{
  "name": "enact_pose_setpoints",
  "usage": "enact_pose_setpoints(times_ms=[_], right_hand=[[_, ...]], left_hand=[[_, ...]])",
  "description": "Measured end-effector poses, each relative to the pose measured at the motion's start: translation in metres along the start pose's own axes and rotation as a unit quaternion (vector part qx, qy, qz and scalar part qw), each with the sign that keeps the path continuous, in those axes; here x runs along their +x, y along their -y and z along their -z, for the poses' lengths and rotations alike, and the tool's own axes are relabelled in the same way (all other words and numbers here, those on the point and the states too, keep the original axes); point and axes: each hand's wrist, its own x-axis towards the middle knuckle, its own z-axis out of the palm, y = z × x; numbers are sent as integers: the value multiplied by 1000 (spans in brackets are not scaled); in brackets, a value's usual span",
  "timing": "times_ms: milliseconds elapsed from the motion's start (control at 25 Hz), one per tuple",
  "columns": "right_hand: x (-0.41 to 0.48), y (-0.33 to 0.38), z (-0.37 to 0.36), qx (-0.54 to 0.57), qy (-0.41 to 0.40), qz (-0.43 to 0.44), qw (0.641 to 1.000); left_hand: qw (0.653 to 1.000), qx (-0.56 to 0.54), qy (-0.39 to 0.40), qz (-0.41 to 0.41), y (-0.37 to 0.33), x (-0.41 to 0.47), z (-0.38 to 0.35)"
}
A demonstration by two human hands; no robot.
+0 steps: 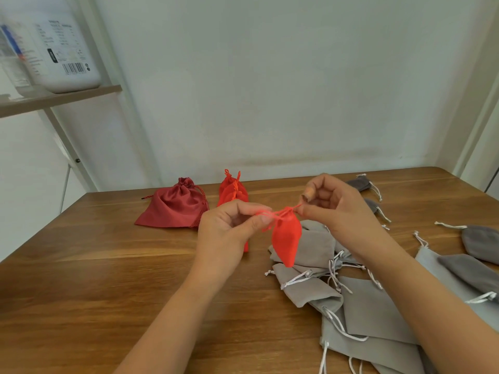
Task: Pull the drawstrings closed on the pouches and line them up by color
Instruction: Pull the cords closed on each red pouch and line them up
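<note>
A small bright red pouch [286, 238] hangs in the air above the wooden table [108, 279], its mouth gathered tight. My left hand [229, 233] pinches the red drawstring on the pouch's left side. My right hand [332, 203] pinches the string on its right side, with a plaster on one fingertip. The two hands hold the strings apart. Behind them lie several closed bright red pouches [232, 191] and a larger dark red satin pouch [174, 206] with its mouth drawn in.
A heap of light grey pouches [359, 306] with white strings covers the near right of the table. Darker grey pouches [479, 242] lie along the right side and at the back right [360, 182]. A shelf [54, 99] with a white container stands at the left.
</note>
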Motion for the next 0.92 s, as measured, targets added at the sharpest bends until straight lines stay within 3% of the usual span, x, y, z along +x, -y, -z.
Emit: enact_pose_setpoints(times_ms=[200,360,440,560,760,840,920], right_hand=[[-2,0,-3,-160,-14,65,985],[-2,-2,-5,-223,-17,58,973],[-2,-3,-4,-173,-14,14,985],[-1,1,-1,22,15,-87,996],[3,-2,1,249,21,-209,945],[3,-5,1,278,18,-236,931],[4,-7,-3,218,13,-221,950]], left_hand=[[996,-46,69,45,-3,-6,-6],[994,-46,88,56,-2,-6,-5],[993,-44,89,59,-2,-5,-5],[992,-32,103,61,-1,-6,-5],[992,-26,119,38,0,-6,-7],[992,-35,120,28,-3,-8,-8],[991,-31,126,24,-8,-10,-10]])
